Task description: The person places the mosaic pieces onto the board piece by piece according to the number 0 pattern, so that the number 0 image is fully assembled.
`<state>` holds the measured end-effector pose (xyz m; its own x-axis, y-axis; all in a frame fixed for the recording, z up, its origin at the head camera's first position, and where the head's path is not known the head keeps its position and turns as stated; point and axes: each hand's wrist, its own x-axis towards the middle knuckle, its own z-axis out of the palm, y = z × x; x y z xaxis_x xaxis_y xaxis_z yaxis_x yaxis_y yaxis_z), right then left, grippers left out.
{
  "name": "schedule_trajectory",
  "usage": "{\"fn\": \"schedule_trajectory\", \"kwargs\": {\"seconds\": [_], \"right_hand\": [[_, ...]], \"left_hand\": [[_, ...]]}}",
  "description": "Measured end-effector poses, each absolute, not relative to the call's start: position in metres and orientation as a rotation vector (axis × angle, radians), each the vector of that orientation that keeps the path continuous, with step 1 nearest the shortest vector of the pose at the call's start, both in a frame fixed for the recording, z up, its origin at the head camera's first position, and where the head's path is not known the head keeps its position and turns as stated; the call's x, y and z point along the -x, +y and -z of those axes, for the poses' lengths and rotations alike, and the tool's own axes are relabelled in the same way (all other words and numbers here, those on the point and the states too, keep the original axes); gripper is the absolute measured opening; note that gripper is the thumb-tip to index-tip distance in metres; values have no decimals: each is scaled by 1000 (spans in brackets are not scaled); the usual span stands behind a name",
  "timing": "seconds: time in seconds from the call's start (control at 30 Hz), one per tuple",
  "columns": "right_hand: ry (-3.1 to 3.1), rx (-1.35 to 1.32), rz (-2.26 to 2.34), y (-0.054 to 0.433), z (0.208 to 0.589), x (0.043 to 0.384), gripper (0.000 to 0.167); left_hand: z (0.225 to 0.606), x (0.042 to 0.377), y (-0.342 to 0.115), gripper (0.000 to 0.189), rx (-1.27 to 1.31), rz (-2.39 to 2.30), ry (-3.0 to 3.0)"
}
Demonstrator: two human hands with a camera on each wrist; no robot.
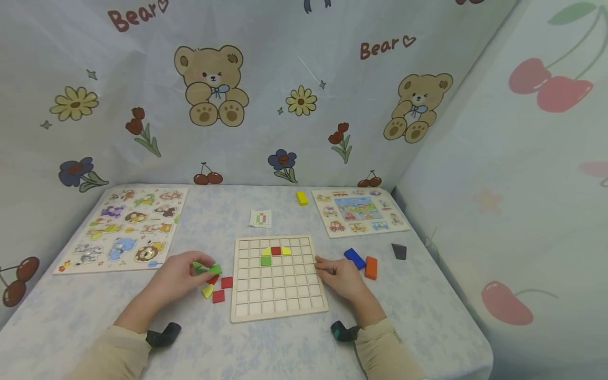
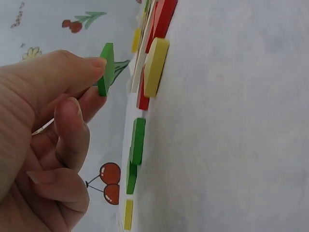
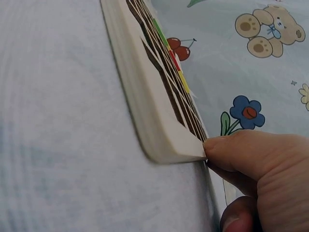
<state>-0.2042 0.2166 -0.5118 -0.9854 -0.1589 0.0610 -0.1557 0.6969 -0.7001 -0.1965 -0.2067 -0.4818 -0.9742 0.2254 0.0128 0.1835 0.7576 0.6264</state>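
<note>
My left hand (image 1: 180, 272) pinches a green square tile (image 2: 107, 70) between thumb and fingertip, raised over loose tiles left of the grid board. Around it lie a red square tile (image 1: 218, 296), a yellow tile (image 1: 207, 291) and green tiles (image 2: 137, 141). My right hand (image 1: 344, 274) holds the right edge of the pale wooden grid board (image 1: 280, 290), thumb (image 3: 217, 145) at its rim. Near the board's top, a red square (image 1: 276, 250) sits between two yellow pieces (image 1: 286, 250), with a green square (image 1: 266, 260) below the left one.
A small pattern card (image 1: 260, 218) lies behind the board. Animal puzzle (image 1: 130, 227) stands at the left, vehicle puzzle (image 1: 358, 211) at the back right. Blue block (image 1: 354, 258), orange block (image 1: 371, 268) and dark piece (image 1: 399, 252) lie right; a yellow block (image 1: 302, 198) lies at the back.
</note>
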Motion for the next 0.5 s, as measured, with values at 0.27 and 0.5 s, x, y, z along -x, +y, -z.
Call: {"fn": "schedule_trajectory", "kwargs": {"seconds": [0.27,0.5], "right_hand": [[2887,257,1195,218,511,203,21],[2884,284,1187,220,512,204,22]], "left_hand": [[472,200,-172,21,-389,-991,2779],[467,208,-144,23,-480,-917,2817]]}}
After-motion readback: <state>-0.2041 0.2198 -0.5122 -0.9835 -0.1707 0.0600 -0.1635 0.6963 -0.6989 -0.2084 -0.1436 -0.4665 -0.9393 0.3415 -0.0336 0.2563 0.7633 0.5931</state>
